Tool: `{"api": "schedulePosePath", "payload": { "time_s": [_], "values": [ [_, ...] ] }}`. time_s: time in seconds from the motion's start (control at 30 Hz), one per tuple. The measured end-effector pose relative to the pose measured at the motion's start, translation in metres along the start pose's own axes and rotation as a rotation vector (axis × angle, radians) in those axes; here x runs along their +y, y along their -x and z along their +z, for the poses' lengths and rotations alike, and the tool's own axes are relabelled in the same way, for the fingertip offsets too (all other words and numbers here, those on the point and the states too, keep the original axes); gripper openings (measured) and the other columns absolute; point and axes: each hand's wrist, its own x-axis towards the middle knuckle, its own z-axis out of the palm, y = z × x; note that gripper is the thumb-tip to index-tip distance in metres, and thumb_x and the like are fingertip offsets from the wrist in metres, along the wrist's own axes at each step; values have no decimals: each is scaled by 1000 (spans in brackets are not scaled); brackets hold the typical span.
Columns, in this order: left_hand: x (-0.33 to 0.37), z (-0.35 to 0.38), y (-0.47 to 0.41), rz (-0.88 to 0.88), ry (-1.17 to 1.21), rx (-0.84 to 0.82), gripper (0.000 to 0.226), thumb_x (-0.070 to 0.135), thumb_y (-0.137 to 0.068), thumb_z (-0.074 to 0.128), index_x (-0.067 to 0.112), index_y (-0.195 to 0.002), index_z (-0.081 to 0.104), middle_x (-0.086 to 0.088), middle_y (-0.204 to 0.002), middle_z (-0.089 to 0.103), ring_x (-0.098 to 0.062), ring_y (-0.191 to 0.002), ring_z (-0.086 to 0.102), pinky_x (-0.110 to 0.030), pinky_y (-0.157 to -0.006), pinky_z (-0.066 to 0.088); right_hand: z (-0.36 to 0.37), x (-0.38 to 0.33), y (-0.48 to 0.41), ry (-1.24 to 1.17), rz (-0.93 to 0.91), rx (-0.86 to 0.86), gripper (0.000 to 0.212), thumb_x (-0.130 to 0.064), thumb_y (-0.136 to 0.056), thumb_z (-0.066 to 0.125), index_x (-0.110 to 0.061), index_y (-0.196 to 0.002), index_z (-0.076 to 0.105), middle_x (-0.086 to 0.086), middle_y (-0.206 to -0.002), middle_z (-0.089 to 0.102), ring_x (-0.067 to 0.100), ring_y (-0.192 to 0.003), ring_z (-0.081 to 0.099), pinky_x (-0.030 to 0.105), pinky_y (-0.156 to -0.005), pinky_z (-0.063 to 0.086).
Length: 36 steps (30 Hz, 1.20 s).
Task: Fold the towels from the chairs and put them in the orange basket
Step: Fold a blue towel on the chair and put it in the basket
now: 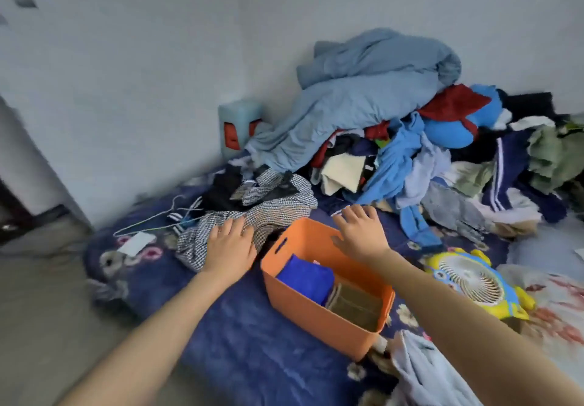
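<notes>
The orange basket [294, 304] stands on a dark blue flowered blanket [234, 342]. Inside it lie a folded blue towel [305, 274] on the left and a folded olive-brown towel [355, 306] on the right. My left hand [229, 244] hovers with relaxed fingers just left of the basket's far corner, over a black-and-white checked garment [275, 206]. My right hand [360, 231] is spread above the basket's far right rim. Neither hand holds anything.
A big heap of clothes topped by a grey-blue sheet [363, 99] fills the back right. A yellow and blue toy fan [477, 279] lies right of the basket. A wire hanger [151, 219], a white card [136, 242] and a pale cloth [423, 371] lie around.
</notes>
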Motion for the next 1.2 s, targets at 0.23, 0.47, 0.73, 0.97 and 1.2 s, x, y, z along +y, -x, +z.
{"api": "schedulePosePath", "payload": {
  "time_s": [0.23, 0.47, 0.73, 0.97, 1.2],
  "values": [
    [-114, -36, 170, -459, -109, -32, 47, 34, -64, 35, 10, -83, 71, -10, -85, 68, -29, -76, 66, -35, -62, 51, -42, -172, -52, -185, -366, 99, 38, -40, -36, 85, -19, -62, 66, 0, -64, 63, 23, -64, 63, 34, -70, 46],
    [-197, -79, 340, -814, -223, -31, 41, 31, -65, 35, 10, -67, 70, -12, -79, 68, -29, -68, 65, -35, -57, 51, -109, -331, -66, -292, -592, 208, 34, -41, -40, 75, -18, -65, 68, 1, -65, 64, 23, -61, 62, 33, -61, 46],
    [-263, -95, 555, -1132, -342, -50, 30, 29, -66, 46, 8, -69, 67, -14, -76, 64, -31, -63, 62, -35, -54, 47, -185, -503, -36, -390, -796, 283, 27, -36, -48, 62, -15, -63, 69, 5, -60, 60, 26, -55, 58, 33, -55, 48],
    [-277, -100, 610, -1207, -265, 0, 35, 29, -68, 39, 8, -71, 68, -11, -76, 66, -28, -62, 63, -33, -52, 47, -194, -576, -10, -447, -881, 121, 45, -35, -30, 89, -15, -66, 70, 6, -68, 65, 27, -61, 63, 34, -53, 50],
    [-297, -81, 596, -1225, -218, -75, 33, 25, -68, 38, 8, -67, 66, -9, -72, 63, -27, -58, 60, -30, -50, 43, -192, -611, -35, -438, -1008, 101, 45, -40, -36, 88, -19, -72, 71, 2, -73, 66, 23, -65, 64, 32, -57, 51]
  ]
}}
